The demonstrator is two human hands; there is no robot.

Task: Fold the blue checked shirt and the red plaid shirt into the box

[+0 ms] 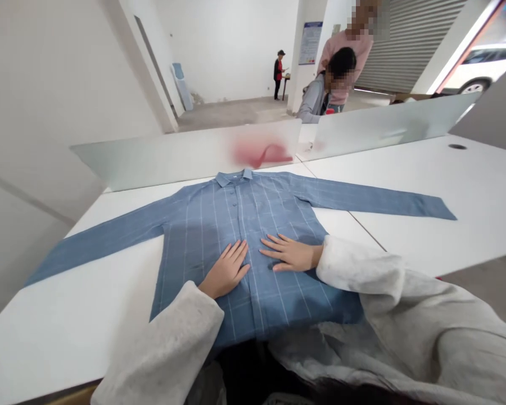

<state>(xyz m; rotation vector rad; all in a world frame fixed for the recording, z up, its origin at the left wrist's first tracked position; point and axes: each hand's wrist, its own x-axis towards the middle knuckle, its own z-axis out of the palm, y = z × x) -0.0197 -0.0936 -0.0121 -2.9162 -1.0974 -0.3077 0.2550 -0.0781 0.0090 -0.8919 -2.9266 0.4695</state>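
A blue button-up shirt (202,236) with thin white check lines lies front side up, its collar away from me and both sleeves spread out to the sides. On its front, just left of the button placket, my left hand (226,270) rests flat with the fingers stretched forward. Right of the placket, my right hand (290,253) lies palm down on the cloth, fingers spread and pointing left. Neither hand holds anything. My right forearm hides part of the shirt's lower right side.
White tables (405,169) carry the shirt, with a seam under its right sleeve. Frosted divider panels (185,160) stand along the far edge; a blurred red item (257,152) shows through one. Beyond are two people (333,73) close together and another person (278,73) by the far wall.
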